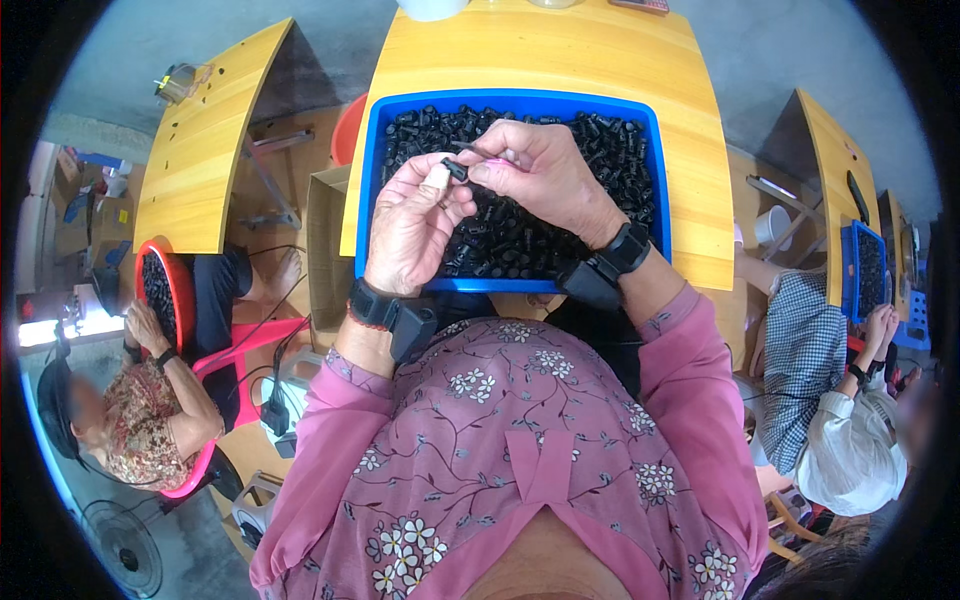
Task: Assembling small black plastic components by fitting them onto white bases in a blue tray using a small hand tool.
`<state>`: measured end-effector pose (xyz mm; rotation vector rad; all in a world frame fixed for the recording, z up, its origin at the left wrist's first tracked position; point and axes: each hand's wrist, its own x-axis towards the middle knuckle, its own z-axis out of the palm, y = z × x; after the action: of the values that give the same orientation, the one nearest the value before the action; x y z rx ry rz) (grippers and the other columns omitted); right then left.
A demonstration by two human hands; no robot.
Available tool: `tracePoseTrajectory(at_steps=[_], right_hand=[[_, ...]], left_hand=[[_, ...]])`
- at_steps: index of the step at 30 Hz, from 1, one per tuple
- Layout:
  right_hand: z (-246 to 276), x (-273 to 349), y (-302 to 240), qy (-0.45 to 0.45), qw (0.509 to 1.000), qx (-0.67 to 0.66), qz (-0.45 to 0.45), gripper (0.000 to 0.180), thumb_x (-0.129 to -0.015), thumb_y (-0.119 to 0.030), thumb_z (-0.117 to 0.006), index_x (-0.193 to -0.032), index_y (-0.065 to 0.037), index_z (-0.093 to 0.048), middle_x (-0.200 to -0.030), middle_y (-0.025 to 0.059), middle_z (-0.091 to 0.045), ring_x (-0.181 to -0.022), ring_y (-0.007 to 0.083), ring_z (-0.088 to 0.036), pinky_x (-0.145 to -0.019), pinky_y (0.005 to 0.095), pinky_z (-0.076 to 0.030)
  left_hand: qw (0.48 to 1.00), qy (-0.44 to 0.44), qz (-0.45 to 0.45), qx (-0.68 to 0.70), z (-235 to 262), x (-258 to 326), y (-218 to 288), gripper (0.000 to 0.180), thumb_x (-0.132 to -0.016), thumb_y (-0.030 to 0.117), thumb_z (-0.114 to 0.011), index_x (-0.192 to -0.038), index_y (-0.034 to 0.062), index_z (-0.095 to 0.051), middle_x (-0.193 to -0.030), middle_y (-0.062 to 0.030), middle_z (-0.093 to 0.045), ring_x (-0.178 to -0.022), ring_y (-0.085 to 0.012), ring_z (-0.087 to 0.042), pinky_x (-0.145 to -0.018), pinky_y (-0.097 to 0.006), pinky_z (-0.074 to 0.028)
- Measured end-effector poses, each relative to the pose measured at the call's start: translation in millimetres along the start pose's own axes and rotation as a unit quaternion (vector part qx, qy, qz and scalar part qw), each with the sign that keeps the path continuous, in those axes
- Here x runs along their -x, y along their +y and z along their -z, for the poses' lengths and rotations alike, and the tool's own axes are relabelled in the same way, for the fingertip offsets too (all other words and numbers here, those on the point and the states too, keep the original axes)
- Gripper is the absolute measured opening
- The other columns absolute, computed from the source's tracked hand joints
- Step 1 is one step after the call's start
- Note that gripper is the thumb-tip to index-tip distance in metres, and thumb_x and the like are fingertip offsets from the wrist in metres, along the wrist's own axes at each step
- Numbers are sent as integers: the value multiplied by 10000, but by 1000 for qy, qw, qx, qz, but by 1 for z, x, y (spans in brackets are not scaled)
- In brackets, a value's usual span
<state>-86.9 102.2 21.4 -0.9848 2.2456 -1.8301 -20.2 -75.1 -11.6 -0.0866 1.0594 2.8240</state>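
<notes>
My left hand [414, 215] pinches a small black plastic part [455, 170] between thumb and fingertips, above the near side of a blue tray [661, 200]. Closed beside it, my right hand [548, 172] grips a slim dark tool with a pink handle [495, 164]. The tool's narrow end points left, close to the part; whether they touch I cannot tell. Fingers cover much of the handle, so its exact kind is unclear. Under both hands, the tray holds a thick layer of similar black plastic parts [520, 240].
The tray rests on a yellow wooden table [690, 80] with a white container [432, 8] at its far edge. A cardboard box [328, 225] stands left of it. People with their own parts sit at left, by a red basin [183, 290], and at right, by another blue tray [850, 275].
</notes>
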Motion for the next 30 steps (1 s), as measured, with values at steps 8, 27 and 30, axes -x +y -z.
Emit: tracePoseTrajectory(at_steps=[8, 27, 30], right_hand=[[-2, 0, 0, 2, 998, -62, -11, 231, -833, -89, -747, -1035, 10, -696, -792, 12, -670, -710, 45, -573, -666, 219, -496], [2, -2, 0, -38, 990, -85, -105, 164, -870, -123, -685, -911, 35, -692, -800, 37, -686, -723, 54, -590, -640, 226, -491], [2, -3, 0, -22, 994, -81, -67, 160, -870, -123, -693, -899, 35, -690, -800, 38, -683, -727, 51, -586, -642, 227, -493]], left_hand=[[999, -14, -8, -37, -7, -3, 1, 179, -979, 137, -588, -1110, 16, -580, -984, -92, -660, -802, -170, -656, -734, -316, -577], [998, -42, 32, 36, 5, -8, -4, 78, -945, 108, -628, -969, 53, -579, -905, -68, -647, -759, -153, -613, -729, -324, -514], [997, -53, 37, 34, 4, -8, -4, 99, -948, 108, -623, -1014, 44, -587, -915, -68, -648, -772, -151, -615, -736, -320, -520]])
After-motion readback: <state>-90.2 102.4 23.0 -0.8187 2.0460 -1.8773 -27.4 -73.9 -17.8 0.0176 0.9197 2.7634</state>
